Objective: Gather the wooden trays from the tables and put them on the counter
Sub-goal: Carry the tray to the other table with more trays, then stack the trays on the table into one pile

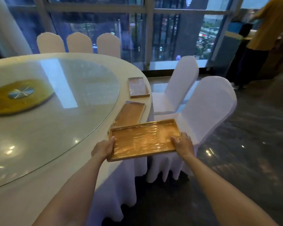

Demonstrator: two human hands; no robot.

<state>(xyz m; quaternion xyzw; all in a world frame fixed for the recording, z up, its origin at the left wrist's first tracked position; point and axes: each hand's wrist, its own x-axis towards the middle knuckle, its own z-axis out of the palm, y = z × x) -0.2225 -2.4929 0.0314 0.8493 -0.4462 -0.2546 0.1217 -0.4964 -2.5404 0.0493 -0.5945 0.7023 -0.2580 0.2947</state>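
Observation:
I hold a wooden tray [142,141] wrapped in clear film over the edge of a round table [39,193]. My left hand [103,148] grips its left short end, thumb on the rim. My right hand [183,145] grips its right end, thumb inside. The held tray overlaps the near end of a second wooden tray [131,114] that lies on the table's edge. A third wooden tray [138,87] lies farther along the same edge, apart from the others.
A glass turntable [64,103] with a gold centre disc [18,95] covers the table's middle. Two white-covered chairs [207,111] stand right of the table, three more at its far side [78,43]. A person in a yellow top [268,30] stands at the far right by a counter.

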